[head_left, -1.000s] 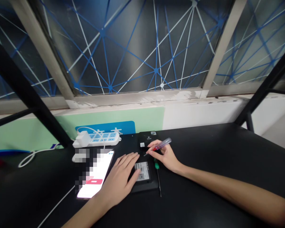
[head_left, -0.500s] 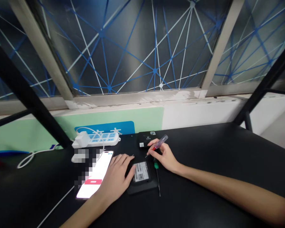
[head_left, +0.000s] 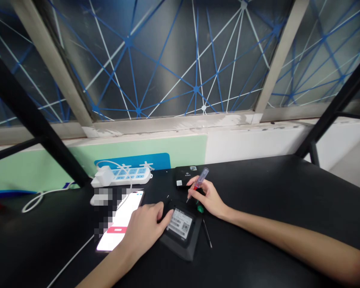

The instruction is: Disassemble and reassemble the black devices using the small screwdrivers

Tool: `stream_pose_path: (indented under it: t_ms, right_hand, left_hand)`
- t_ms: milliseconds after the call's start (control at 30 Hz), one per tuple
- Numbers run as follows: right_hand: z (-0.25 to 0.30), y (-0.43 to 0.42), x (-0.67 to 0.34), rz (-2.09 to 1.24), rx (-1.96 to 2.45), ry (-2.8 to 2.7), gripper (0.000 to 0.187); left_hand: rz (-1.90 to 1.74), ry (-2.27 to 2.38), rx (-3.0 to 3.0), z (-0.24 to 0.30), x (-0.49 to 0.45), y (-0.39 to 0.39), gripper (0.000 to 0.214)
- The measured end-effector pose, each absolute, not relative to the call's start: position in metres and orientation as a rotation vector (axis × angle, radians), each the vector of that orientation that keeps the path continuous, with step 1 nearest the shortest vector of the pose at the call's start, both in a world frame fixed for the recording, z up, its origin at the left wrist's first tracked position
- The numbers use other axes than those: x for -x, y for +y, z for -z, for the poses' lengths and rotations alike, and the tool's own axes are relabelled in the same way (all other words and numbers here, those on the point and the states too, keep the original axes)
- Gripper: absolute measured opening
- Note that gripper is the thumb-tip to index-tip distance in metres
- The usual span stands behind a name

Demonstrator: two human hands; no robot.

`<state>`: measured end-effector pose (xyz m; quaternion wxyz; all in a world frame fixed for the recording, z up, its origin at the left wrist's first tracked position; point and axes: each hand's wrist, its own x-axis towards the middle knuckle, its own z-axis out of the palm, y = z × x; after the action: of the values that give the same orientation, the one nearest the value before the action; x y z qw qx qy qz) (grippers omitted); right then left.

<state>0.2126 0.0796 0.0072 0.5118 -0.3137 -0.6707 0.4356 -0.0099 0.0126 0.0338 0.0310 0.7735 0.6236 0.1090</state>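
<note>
A flat black device with a white printed label point(head_left: 180, 223) lies on the desk, turned at an angle. My left hand point(head_left: 147, 224) is closed at its left side, thumb on the top beside the label and fingers curled along the edge. In my right hand point(head_left: 210, 197) is a screwdriver point(head_left: 203, 176) with a clear handle and a red collar, gripped like a pen. Its tip points down at the device's far right corner; whether it touches cannot be made out. A second screwdriver with a green handle point(head_left: 200, 209) lies right of the device, partly hidden by my right hand.
Behind my right hand sits a black box point(head_left: 183, 174). A lit phone point(head_left: 114, 236) lies left of my left hand, with a cable running past it. A white power strip point(head_left: 138, 176) with a plugged-in charger point(head_left: 104, 176) stands along the wall. Tiny bits point(head_left: 168, 196) lie beyond the device.
The device has turned clockwise, its near edge now slanting. My left fingers have curled in from lying outstretched. The held screwdriver is more upright, and the green-handled one has swung slightly.
</note>
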Motion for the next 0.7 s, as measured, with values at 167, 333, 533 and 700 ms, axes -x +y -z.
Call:
stream_pose_path:
  t_ms: [167, 333, 533, 700]
  right_hand:
    - [-0.0074, 0.0796, -0.2135, -1.058, 0.757, -1.633, 0.018]
    - [-0.0078, 0.0787, -0.2141, -1.063, 0.736, -1.656, 0.016]
    - [-0.0096, 0.0773, -0.2127, -1.138, 0.676, -1.671, 0.018]
    - [-0.0109, 0.0749, -0.2124, -1.083, 0.648, -1.772, 0.017]
  left_hand:
    - [-0.259, 1.963, -2.306, -0.0344, 0.0086, 0.0134, 0.043]
    - [-0.234, 2.005, -2.292, -0.034, 0.0081, 0.0139, 0.043]
    - [-0.228, 1.985, -2.296, -0.0313, 0.0093, 0.0156, 0.052]
    - [-0.194, 1.991, -2.292, -0.0278, 0.0092, 0.0169, 0.054]
